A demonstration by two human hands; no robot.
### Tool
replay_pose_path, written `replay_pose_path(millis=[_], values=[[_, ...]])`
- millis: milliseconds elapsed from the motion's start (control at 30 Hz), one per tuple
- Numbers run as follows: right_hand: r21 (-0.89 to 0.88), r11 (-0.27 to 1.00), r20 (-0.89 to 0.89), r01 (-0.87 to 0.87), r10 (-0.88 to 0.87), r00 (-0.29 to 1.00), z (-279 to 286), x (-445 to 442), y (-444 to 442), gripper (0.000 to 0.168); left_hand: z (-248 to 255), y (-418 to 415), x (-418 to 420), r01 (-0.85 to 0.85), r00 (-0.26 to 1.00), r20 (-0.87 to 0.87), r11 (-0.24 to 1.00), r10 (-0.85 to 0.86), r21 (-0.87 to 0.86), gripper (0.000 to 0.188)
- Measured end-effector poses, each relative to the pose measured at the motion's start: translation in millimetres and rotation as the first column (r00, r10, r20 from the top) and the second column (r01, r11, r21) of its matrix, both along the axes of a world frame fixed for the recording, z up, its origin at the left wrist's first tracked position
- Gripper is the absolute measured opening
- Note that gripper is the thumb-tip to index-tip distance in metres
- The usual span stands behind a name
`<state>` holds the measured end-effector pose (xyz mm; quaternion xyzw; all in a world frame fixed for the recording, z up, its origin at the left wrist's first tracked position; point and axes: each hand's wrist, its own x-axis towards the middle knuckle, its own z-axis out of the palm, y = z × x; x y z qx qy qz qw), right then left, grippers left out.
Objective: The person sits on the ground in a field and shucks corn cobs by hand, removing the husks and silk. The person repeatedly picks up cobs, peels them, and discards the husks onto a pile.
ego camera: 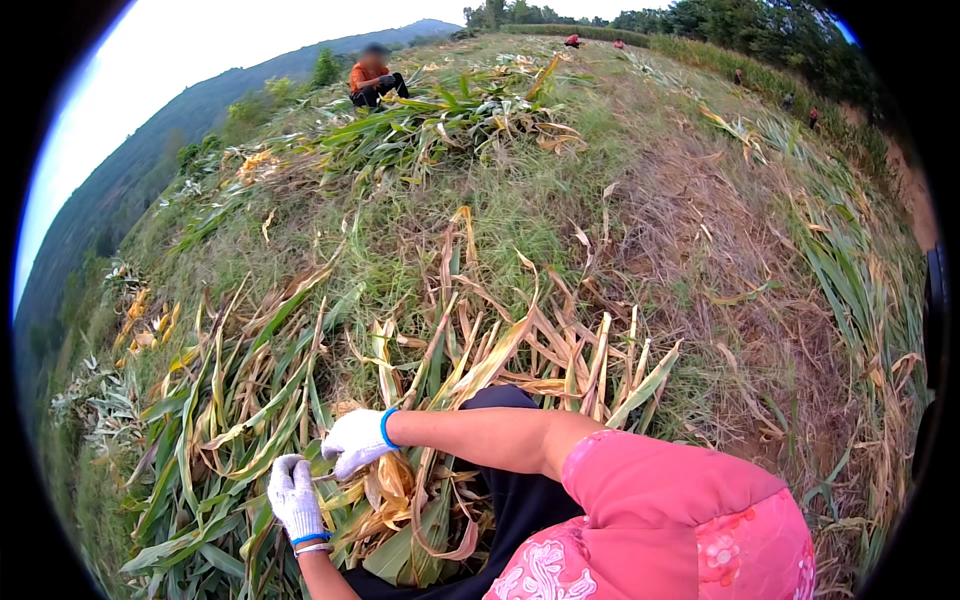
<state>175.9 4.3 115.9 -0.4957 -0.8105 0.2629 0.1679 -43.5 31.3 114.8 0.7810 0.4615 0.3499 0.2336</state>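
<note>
My left hand, in a white knit glove with a blue cuff, is raised over cut maize stalks with its fingers bent. Close beside it, my right hand wears a matching glove and is curled closed. A thin greyish strip bridges the small gap between them and runs into the right fist; whether it is leaf or tool is unclear. What the left fingers hold is hidden. Just below the hands, dry yellowish maize husks lie by my dark-trousered leg.
Dry cut stalks fan out ahead of my knees. Husked maize ears lie at the left, another heap of ears farther off. A person in orange sits behind a stalk pile. More stalks line the right.
</note>
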Motion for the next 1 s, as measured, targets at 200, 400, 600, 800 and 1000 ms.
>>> replay_pose_path(millis=[200,400,600,800,1000], values=[[0.138,0.987,-0.172,0.086,-0.062,0.983,5.3,4.0,1.2,0.045,-5.4,5.9,-10.8,-0.069,0.985,-0.159,0.997,0.064,-0.026,0.015],[0.237,0.95,-0.377,0.203,-0.103,0.92,1.2,3.2,7.1,0.031,-18.4,2.5,-10.0,0.038,0.958,-0.277,0.992,-0.069,-0.118,0.048],[0.142,0.989,-0.325,0.038,0.01,0.946,5.2,-0.7,-1.1,0.038,-20.1,10.4,-10.5,0.092,0.993,-0.052,0.965,-0.108,-0.245,0.053],[0.125,0.985,-0.245,-0.122,0.15,0.958,0.2,-16.6,-3.3,0.044,-9.9,-3.8,2.9,0.139,0.971,-0.189,0.989,-0.145,-0.044,0.043],[0.139,0.986,-0.177,-0.088,0.112,0.978,2.9,-17.0,-3.9,0.042,-9.0,-0.7,1.6,0.159,0.972,-0.153,0.978,-0.179,-0.133,0.045]])
